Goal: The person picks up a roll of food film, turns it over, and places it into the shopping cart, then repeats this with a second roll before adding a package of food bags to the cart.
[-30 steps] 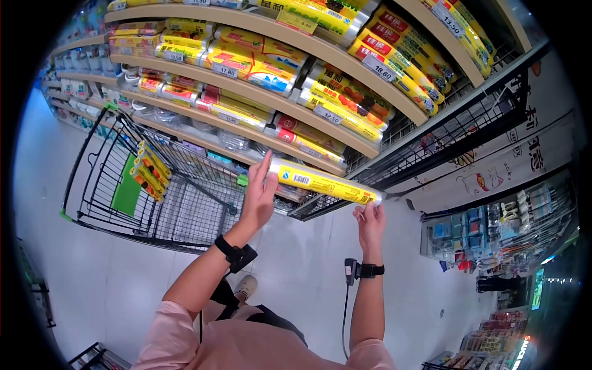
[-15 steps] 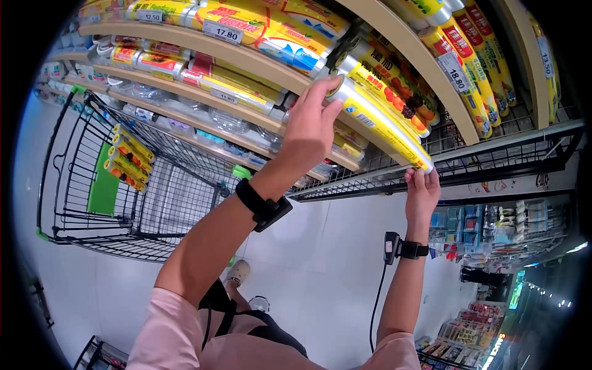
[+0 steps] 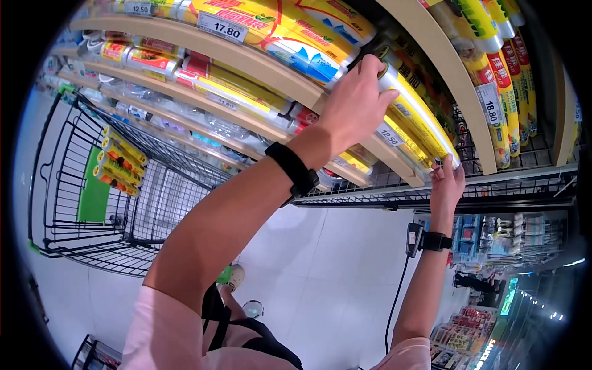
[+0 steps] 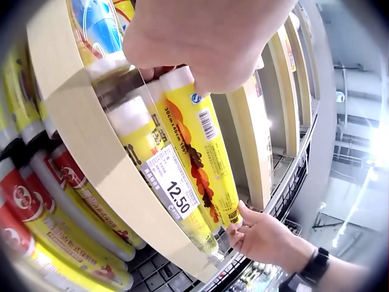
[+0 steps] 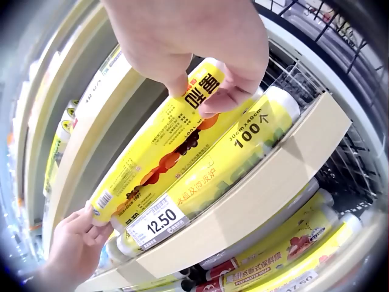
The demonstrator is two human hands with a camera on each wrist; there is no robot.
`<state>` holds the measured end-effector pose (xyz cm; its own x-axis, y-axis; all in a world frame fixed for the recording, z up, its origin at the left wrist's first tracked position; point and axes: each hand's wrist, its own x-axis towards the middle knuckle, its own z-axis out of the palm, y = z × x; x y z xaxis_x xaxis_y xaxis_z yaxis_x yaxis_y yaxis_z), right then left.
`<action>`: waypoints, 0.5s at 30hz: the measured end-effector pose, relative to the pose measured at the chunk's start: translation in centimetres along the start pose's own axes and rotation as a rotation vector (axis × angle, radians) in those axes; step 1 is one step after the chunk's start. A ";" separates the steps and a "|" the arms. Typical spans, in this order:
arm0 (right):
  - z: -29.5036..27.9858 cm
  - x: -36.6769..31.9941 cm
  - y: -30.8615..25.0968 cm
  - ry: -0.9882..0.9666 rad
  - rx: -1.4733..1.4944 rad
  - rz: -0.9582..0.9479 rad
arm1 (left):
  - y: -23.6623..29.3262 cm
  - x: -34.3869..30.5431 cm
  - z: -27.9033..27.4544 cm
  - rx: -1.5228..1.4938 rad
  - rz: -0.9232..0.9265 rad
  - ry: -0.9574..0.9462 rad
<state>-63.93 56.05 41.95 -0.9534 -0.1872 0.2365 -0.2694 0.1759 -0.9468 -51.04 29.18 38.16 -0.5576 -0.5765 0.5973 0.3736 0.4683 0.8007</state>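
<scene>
A long yellow roll [image 3: 419, 120] in printed wrap lies along the front of a wooden shelf, on top of similar rolls above the 12.50 price tag [image 3: 388, 134]. My left hand [image 3: 370, 80] grips the roll's far end with curled fingers, seen close in the left wrist view [image 4: 182, 67]. My right hand [image 3: 445, 169] pinches the near end between thumb and fingertips [image 5: 206, 91]. The roll [image 4: 197, 152] shows a barcode, and my right hand [image 4: 243, 228] holds its lower tip there. In the right wrist view the roll [image 5: 164, 155] runs down to my left hand [image 5: 85, 222].
A black wire shopping cart [image 3: 68, 216] stands at the left with several yellow rolls [image 3: 120, 161] and a green panel inside. Wooden shelves packed with rolls carry tags 17.80 [image 3: 219, 26] and 18.80 [image 3: 491, 105]. A black wire shelf [image 3: 431, 194] juts out below. Pale tiled floor lies underneath.
Both hands have raised the roll from in front of the cart up and right onto the 12.50 shelf. The left hand went from flat against the end to gripping it.
</scene>
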 end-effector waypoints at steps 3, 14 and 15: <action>-0.2 0.7 0.2 -0.008 -0.023 -0.014 | 0.0 0.3 0.2 -0.023 -0.050 -0.037; -0.6 3.4 0.1 0.030 -0.026 -0.003 | 0.4 2.6 2.2 0.082 -0.038 0.045; -0.5 3.2 0.0 0.027 -0.020 -0.007 | 0.2 2.6 2.4 0.063 -0.051 0.051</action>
<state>-67.09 55.90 42.82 -0.9549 -0.1622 0.2488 -0.2781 0.1945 -0.9406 -54.19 29.36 39.82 -0.5359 -0.6330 0.5587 0.2976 0.4776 0.8266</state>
